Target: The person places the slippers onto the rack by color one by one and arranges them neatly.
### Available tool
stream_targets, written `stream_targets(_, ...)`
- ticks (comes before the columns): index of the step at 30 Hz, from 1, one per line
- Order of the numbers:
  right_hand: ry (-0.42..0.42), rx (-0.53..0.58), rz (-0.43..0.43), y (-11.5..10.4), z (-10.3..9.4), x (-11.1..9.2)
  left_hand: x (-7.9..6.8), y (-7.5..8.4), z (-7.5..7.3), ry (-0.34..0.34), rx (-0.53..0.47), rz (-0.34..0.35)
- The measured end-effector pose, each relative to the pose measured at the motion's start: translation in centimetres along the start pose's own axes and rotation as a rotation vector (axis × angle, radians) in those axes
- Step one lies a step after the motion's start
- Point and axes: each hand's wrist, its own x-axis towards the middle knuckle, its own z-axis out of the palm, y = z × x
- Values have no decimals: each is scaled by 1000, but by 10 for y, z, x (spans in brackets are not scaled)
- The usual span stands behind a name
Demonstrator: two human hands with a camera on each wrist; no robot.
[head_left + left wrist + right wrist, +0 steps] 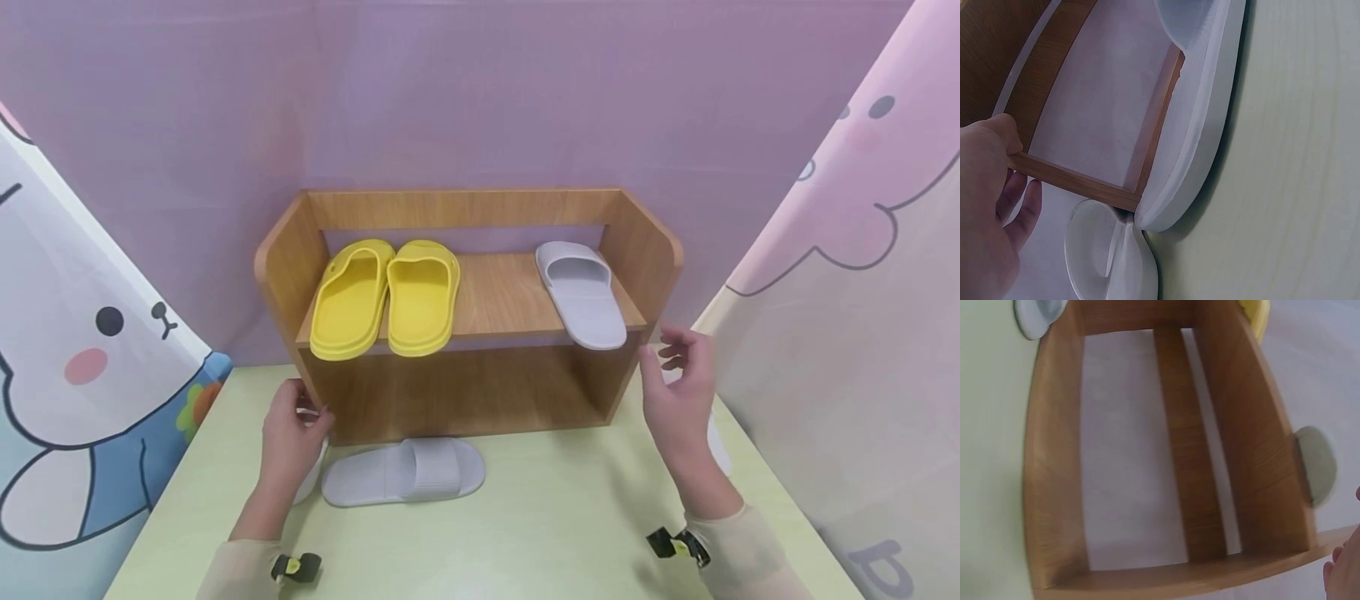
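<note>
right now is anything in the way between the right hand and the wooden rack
Nothing visible stands between the right hand and the right side of the wooden rack. A pale slipper lies on the table, partly hidden behind that hand.

2 slippers (422,312) left, 1 slide (588,304) right on rack (498,292), another slide (433,471) before.

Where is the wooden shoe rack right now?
In the head view, the wooden shoe rack stands mid-frame on the pale tabletop, between the left hand and the right hand, with a gray slide slipper lying in front of its left half.
</note>
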Motion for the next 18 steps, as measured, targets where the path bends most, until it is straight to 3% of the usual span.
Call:
stream_targets(3, -2, -15, 9, 11, -3, -4, 0, 0, 0, -3, 5, -3)
stream_targets(11, -60, -81, 70, 70, -12, -15, 1, 1, -1, -5, 7, -10)
stream_targets(18, -138, -164, 101, 97, -15, -27, 1, 0, -1, -6, 5, -10)
